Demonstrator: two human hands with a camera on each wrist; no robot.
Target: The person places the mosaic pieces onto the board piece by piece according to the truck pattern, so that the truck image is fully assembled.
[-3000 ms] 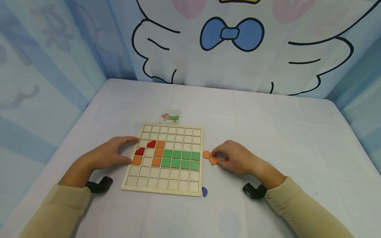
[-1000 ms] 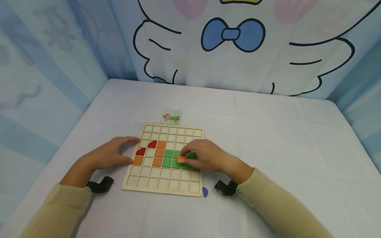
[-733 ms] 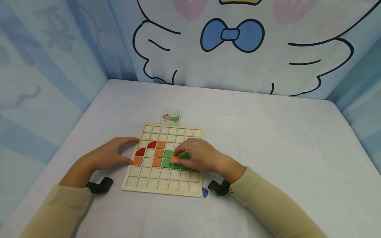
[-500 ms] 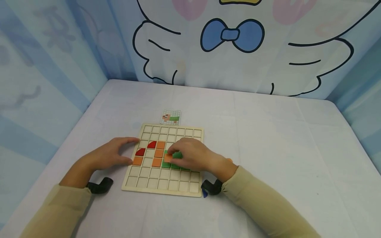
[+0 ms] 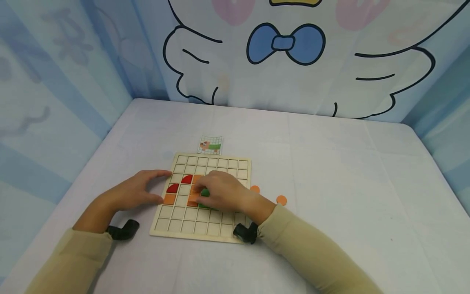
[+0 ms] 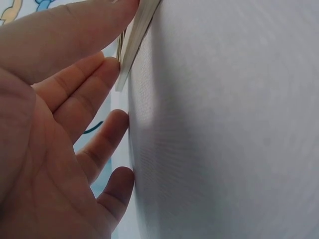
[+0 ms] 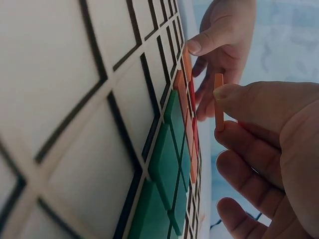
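Note:
My right hand (image 5: 224, 194) is over the wooden grid board (image 5: 202, 228), pinching an orange square tile (image 7: 219, 102) on edge between thumb and fingertip. In the right wrist view this tile stands off the board surface. My left hand (image 5: 136, 191) lies at the board's left edge, thumb and fingertips touching it, fingers fairly straight. Green square tiles (image 7: 164, 157) sit in the grid, partly covered by my right hand. Two red quarter-round tiles (image 5: 187, 179) and an orange tile (image 5: 169, 199) fill cells on the left side.
Behind the board lies a small pattern card (image 5: 210, 145) with a coloured grid picture. To the board's right, an orange disc (image 5: 281, 200) rests on the white tablecloth, and another orange disc (image 5: 255, 189) is close to the board's edge. Patterned curtains (image 5: 286, 73) stand around the table.
My right hand picked up an orange square tile from beside the board and carried it left across the green tiles to the orange column. The left hand stays in place.

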